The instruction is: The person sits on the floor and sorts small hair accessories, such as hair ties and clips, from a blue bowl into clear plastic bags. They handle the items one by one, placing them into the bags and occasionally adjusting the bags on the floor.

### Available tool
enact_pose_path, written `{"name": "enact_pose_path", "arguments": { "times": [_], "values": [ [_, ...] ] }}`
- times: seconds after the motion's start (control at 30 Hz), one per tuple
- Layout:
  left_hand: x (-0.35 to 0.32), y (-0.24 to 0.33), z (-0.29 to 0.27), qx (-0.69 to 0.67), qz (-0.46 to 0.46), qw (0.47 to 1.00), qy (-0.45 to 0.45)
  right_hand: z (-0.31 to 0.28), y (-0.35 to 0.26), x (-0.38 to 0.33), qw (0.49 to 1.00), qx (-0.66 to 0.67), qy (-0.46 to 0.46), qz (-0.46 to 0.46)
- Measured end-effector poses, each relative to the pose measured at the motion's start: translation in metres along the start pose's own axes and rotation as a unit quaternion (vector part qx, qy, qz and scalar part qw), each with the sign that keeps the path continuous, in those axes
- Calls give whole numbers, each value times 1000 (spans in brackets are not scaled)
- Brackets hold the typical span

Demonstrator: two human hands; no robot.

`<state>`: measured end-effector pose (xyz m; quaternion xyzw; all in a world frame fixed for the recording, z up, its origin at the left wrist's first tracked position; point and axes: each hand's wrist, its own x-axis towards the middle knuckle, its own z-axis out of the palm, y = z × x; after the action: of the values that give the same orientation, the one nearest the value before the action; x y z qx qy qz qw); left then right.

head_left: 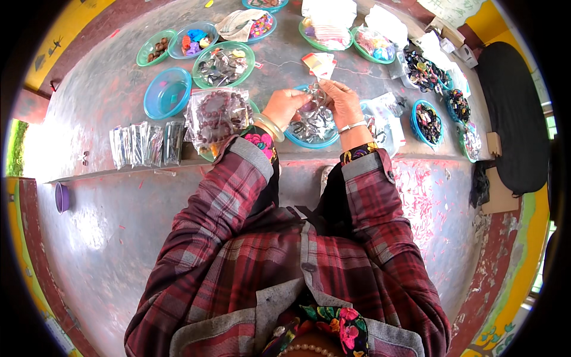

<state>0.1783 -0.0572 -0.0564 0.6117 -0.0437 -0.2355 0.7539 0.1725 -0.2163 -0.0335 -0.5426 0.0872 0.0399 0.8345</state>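
Observation:
My left hand (282, 109) and my right hand (345, 106) meet over a blue basin (311, 143) filled with silvery pieces (315, 127). Fingers of both are pinched on a small shiny, see-through thing (311, 100), whose kind I cannot make out. Just beyond my fingertips lies a white, red and orange card (320, 64). Clear bags of dark red bead strings (219, 110) are piled on a green basin, left of my left hand. Beside my right hand is a clear plastic packet (388, 124) with small things inside.
Flat clear packets (146, 144) stand in a row at left. A blue basin (168, 93) and a green basin of metal pieces (223, 66) are beyond. Basins of dark trinkets (427, 122) fill the right. The raised ledge drops toward me; a purple bucket (62, 197) stands below.

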Motion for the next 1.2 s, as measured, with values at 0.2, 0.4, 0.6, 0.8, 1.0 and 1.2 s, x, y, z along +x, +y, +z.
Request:
{"name": "enact_pose_path", "arguments": {
  "times": [0.2, 0.4, 0.6, 0.8, 1.0, 1.2],
  "values": [
    [-2, -1, 5, -83, -13, 996, -39, -4, 6, 4, 999, 8, 37, -29],
    [1, -1, 7, -151, -12, 986, -71, -5, 14, 5, 993, 84, 79, -35],
    [3, -3, 1, -144, -23, 988, -50, 1, 7, 4, 991, -6, 108, -75],
    [3, -4, 1, -139, -19, 990, -32, -15, -14, 2, 977, -191, 48, -77],
    [-1, 2, 6, -68, -37, 997, -29, -47, -34, -7, 961, -274, -20, -28],
    [3, 0, 0, -47, -35, 998, 38, -98, -33, -7, 959, -278, 45, -34]
  ]
}}
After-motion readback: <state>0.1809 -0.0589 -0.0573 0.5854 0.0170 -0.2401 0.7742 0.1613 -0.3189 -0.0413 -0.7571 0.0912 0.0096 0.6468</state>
